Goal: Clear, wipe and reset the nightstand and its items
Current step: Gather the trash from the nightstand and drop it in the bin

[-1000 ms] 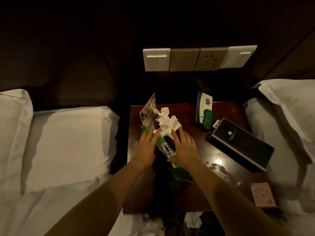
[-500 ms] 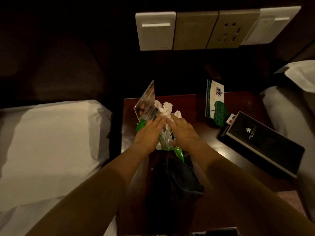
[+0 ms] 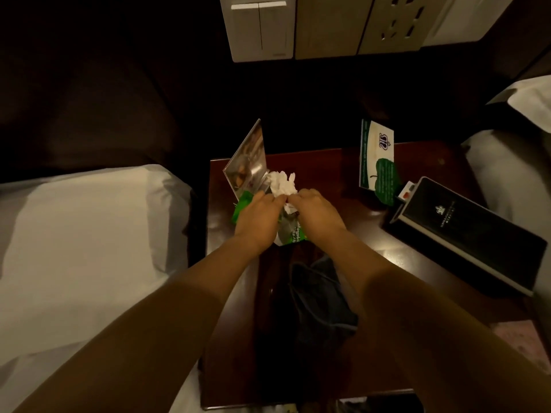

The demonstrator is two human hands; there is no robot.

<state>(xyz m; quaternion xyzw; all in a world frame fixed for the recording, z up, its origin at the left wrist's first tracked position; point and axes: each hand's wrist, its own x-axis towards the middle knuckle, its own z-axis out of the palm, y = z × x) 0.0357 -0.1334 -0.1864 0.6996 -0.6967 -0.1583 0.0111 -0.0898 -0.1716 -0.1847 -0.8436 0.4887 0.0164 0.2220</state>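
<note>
The dark wooden nightstand (image 3: 322,162) fills the middle of the view. At its far left lies a pile of crumpled white tissue (image 3: 281,184) on a green wrapper (image 3: 293,234). My left hand (image 3: 258,217) and my right hand (image 3: 317,208) curl around this pile from both sides, fingertips meeting on the tissue. A clear acrylic sign holder (image 3: 247,160) stands tilted just behind the pile. A dark cloth (image 3: 322,302) lies on the nightstand between my forearms.
A green and white card (image 3: 377,162) stands at the back right, next to a long black box (image 3: 468,234). Beds with white pillows (image 3: 83,234) flank the nightstand. Wall switches and a socket (image 3: 325,25) sit above.
My head has moved closer to the nightstand. Both hands slid forward over the wrapper and closed in on the tissue pile, bunching it together.
</note>
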